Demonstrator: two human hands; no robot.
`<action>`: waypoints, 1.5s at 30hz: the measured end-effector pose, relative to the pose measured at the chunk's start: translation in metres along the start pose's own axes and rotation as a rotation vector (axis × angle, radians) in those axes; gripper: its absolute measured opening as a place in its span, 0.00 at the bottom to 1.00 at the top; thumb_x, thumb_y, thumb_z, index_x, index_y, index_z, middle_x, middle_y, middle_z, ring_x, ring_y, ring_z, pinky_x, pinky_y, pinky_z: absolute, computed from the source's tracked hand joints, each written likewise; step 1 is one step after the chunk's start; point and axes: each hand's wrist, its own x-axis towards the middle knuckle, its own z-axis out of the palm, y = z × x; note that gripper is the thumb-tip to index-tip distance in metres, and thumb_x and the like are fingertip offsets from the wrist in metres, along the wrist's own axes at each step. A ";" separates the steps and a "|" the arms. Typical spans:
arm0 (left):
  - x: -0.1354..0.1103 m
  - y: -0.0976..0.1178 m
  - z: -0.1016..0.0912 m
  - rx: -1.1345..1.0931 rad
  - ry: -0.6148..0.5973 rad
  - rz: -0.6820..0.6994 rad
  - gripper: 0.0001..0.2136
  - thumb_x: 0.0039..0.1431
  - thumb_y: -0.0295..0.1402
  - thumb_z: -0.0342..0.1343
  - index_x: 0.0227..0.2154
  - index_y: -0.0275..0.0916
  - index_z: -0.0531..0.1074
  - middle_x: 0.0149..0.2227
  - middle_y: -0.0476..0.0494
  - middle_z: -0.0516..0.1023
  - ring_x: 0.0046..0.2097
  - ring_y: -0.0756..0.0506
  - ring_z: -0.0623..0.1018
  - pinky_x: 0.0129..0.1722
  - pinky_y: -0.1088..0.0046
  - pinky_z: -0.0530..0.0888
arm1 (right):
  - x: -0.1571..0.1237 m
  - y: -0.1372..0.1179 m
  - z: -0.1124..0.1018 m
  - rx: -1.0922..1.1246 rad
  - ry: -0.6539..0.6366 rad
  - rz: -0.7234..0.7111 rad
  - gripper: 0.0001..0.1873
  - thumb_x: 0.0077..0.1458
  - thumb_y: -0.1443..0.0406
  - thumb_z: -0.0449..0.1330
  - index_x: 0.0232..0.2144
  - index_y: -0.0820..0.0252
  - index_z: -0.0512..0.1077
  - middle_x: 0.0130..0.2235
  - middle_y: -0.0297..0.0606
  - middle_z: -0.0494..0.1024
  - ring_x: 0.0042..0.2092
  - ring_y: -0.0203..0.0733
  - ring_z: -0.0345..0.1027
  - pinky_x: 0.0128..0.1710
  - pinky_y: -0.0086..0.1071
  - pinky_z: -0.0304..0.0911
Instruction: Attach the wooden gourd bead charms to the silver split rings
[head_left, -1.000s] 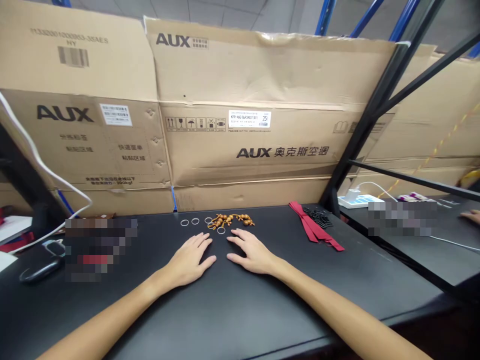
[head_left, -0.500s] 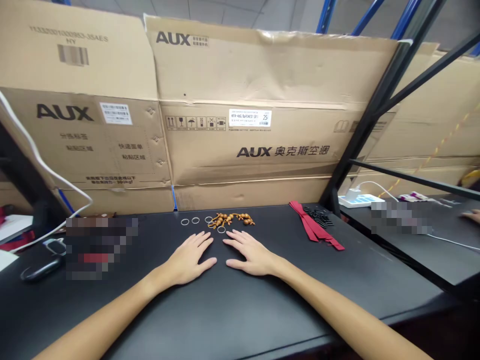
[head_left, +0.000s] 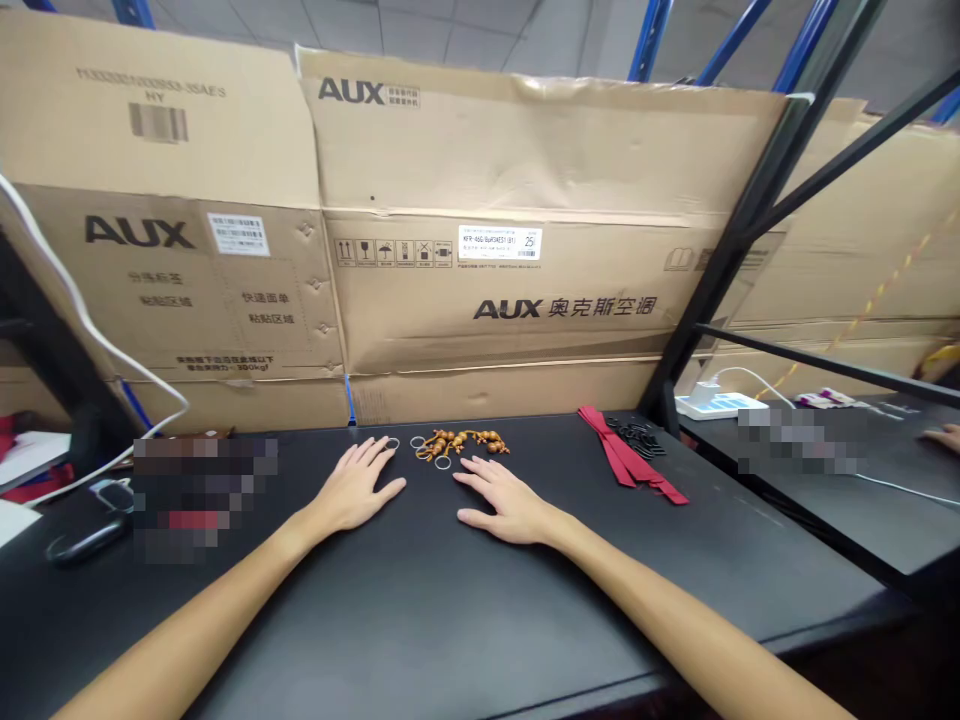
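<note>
My left hand (head_left: 354, 487) is open, fingers spread, with its fingertips at a metal split ring (head_left: 392, 444) and covering part of the row of rings. Whether it touches the ring I cannot tell. Flat and open, my right hand (head_left: 504, 503) holds nothing; its fingertips are just in front of a cluster of brown gourd-shaped beads on cords (head_left: 459, 442). One more ring (head_left: 443, 463) lies between the hands, in front of the beads. Another ring (head_left: 417, 442) sits at the cluster's left end.
Red ribbon strips (head_left: 621, 455) and a heap of black clasps (head_left: 637, 437) lie at the right on the black table (head_left: 420, 620). Cardboard sheets (head_left: 495, 150) stand behind. A white cable (head_left: 90, 320) hangs at left. Past the frame are a power strip (head_left: 716, 402) and another person's hand (head_left: 946, 437).
My left hand has moved left and slightly forward, from beside the right hand to the rings, covering the leftmost one. My right hand has barely moved.
</note>
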 end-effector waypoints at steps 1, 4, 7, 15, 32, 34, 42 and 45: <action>0.002 -0.004 0.000 0.013 -0.013 -0.034 0.32 0.62 0.55 0.42 0.59 0.35 0.63 0.66 0.36 0.55 0.66 0.34 0.55 0.64 0.51 0.52 | 0.000 0.000 -0.001 0.006 -0.004 0.003 0.36 0.59 0.44 0.49 0.62 0.56 0.58 0.67 0.44 0.50 0.68 0.52 0.39 0.66 0.51 0.38; 0.004 -0.007 -0.001 0.033 -0.027 -0.133 0.35 0.60 0.56 0.43 0.60 0.31 0.62 0.65 0.31 0.57 0.65 0.32 0.56 0.63 0.51 0.53 | -0.001 0.000 -0.001 0.031 0.004 -0.002 0.35 0.59 0.44 0.50 0.62 0.55 0.58 0.67 0.43 0.50 0.68 0.53 0.39 0.66 0.52 0.38; -0.002 0.000 0.003 0.044 -0.013 -0.177 0.33 0.62 0.53 0.43 0.58 0.29 0.64 0.63 0.29 0.60 0.64 0.32 0.59 0.62 0.52 0.56 | -0.001 0.002 0.001 0.030 0.024 -0.018 0.35 0.59 0.44 0.50 0.62 0.54 0.59 0.67 0.42 0.51 0.68 0.53 0.40 0.66 0.52 0.39; -0.031 0.055 0.004 -0.071 0.020 0.146 0.22 0.65 0.43 0.45 0.55 0.35 0.67 0.61 0.35 0.66 0.62 0.36 0.64 0.61 0.54 0.61 | 0.004 0.010 0.008 -0.058 0.238 -0.060 0.23 0.61 0.53 0.53 0.53 0.59 0.69 0.60 0.47 0.65 0.61 0.48 0.57 0.60 0.44 0.54; -0.036 0.064 -0.014 -0.224 -0.034 0.294 0.18 0.66 0.38 0.47 0.57 0.41 0.64 0.59 0.39 0.68 0.60 0.38 0.67 0.60 0.56 0.66 | 0.004 0.009 0.004 0.004 0.378 -0.109 0.13 0.64 0.63 0.49 0.38 0.59 0.73 0.37 0.43 0.76 0.41 0.46 0.65 0.45 0.41 0.64; -0.036 0.064 -0.013 -0.232 -0.025 0.295 0.18 0.66 0.38 0.48 0.56 0.41 0.64 0.59 0.39 0.68 0.60 0.39 0.68 0.60 0.57 0.66 | 0.003 0.003 0.004 0.078 0.373 -0.185 0.13 0.64 0.63 0.49 0.36 0.57 0.73 0.36 0.41 0.76 0.41 0.45 0.66 0.45 0.40 0.64; -0.032 0.063 -0.009 -0.211 0.076 0.219 0.11 0.63 0.36 0.51 0.46 0.40 0.71 0.53 0.40 0.73 0.54 0.40 0.73 0.55 0.59 0.70 | 0.004 0.004 0.004 0.072 0.516 -0.140 0.09 0.62 0.65 0.52 0.36 0.57 0.73 0.37 0.40 0.77 0.41 0.44 0.66 0.45 0.40 0.63; -0.031 0.063 -0.008 -0.206 0.070 0.222 0.10 0.63 0.36 0.50 0.44 0.40 0.72 0.51 0.41 0.75 0.54 0.40 0.73 0.55 0.58 0.69 | 0.004 0.005 0.006 0.010 0.445 -0.110 0.08 0.59 0.66 0.54 0.37 0.58 0.73 0.38 0.40 0.76 0.39 0.44 0.66 0.42 0.39 0.64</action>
